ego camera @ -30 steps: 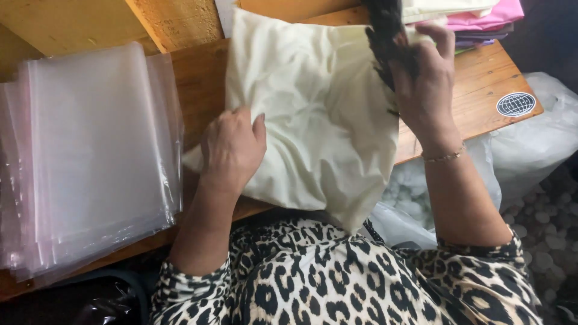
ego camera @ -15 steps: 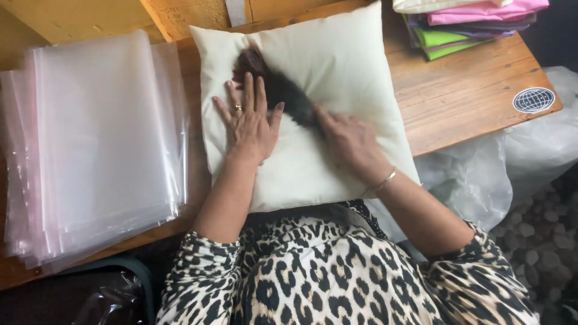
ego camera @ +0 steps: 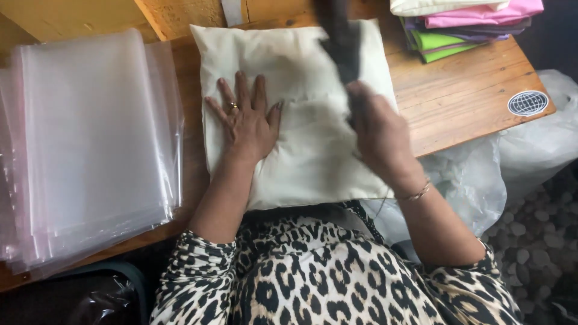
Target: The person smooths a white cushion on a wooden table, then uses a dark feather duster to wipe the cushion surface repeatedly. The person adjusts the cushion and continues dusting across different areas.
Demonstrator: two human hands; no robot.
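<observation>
Cream pillow [ego camera: 301,138] is lying flat on the wooden table [ego camera: 469,102], long axis running away from the person, far edge pointing at the table's back. Left hand [ego camera: 247,120] is pressing on its left half, palm down, fingers spread. Right hand [ego camera: 379,135] is hovering over the pillow's right half, closed around a dark blurred object [ego camera: 340,39] that is sticking up toward the far edge; what it is cannot be told. Stack of clear plastic bags [ego camera: 90,150] is sitting just beside the pillow on the left. Folded coloured fabrics [ego camera: 463,27] are sitting at the far right corner. Crumpled plastic sheet [ego camera: 481,180] is hanging off the table's right edge.
</observation>
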